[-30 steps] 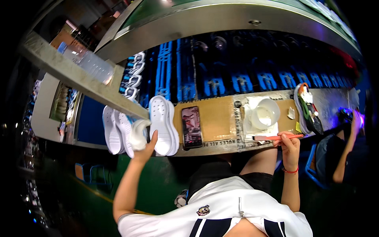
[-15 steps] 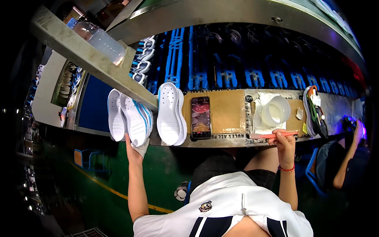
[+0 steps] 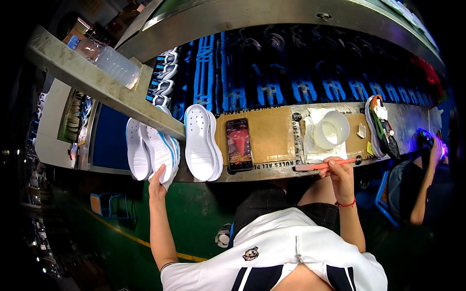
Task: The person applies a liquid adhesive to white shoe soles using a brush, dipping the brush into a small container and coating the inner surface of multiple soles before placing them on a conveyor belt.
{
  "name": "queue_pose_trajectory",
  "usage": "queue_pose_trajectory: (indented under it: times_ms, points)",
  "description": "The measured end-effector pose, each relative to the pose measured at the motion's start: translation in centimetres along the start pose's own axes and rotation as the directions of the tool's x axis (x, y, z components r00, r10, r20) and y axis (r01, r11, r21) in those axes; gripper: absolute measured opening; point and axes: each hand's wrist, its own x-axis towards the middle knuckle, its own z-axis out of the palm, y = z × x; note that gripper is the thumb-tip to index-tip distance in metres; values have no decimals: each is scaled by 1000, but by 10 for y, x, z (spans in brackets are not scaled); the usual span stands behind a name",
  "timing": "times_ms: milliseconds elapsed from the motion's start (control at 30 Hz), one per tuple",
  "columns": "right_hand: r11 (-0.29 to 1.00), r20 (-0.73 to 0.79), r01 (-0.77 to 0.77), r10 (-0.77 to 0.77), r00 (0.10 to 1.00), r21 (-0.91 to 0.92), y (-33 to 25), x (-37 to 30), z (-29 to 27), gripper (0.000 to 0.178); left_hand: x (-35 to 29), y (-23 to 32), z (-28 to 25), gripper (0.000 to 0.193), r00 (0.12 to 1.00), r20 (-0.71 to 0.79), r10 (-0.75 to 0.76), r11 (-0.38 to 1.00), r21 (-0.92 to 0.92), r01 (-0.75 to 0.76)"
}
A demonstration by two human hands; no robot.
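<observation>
At the left end of the bench, my left hand [image 3: 158, 183] pinches the near end of a white shoe sole [image 3: 156, 149] with a blue edge, thumb on top. Another white sole [image 3: 138, 151] lies against its left side. To the right, a stacked pair of white soles [image 3: 199, 145] rests on the bench edge. My right hand [image 3: 341, 180] has its fingers closed round a slim salmon-pink brush [image 3: 313, 167], held level over the front edge; its bristles cannot be made out. Beyond that hand, a translucent white tub [image 3: 332, 130] sits on white paper [image 3: 310, 149].
A phone [image 3: 239, 144] lies on cardboard [image 3: 272, 133]. A slanting metal beam [image 3: 102, 85] passes over the left soles. Behind the bench runs a rack of blue-and-black holders [image 3: 269, 94]. A dark shoe with a white sole [image 3: 381, 127] stands right; beyond, another person's arm [image 3: 427, 186] shows.
My left thumb has come up over the near end of the sole, where before the hand was lower at its side. My right hand keeps the brush in nearly the same place. The view has shifted slightly.
</observation>
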Motion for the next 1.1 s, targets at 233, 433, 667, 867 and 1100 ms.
queue_pose_trajectory:
  times_ms: [233,433,667,867,1100]
  points:
    - [999,41,-16,17,999,-37,3,2,6,22,-6,-7,-11,58,999,14,36,999,11,-36]
    - [999,61,-46,47,997,-17,10,3,5,24,-46,-28,-26,50,995,11,102,995,-8,-102]
    - [996,52,27,-31,998,82,11,5,8,26,-113,-53,-62,54,950,186,250,968,-81,-239]
    - [984,44,142,-147,988,106,-5,7,7,27,-139,-63,20,67,939,313,140,990,-54,-129]
    - [894,88,404,-394,915,-195,-24,9,36,23,-122,-121,195,49,912,366,-183,982,27,187]
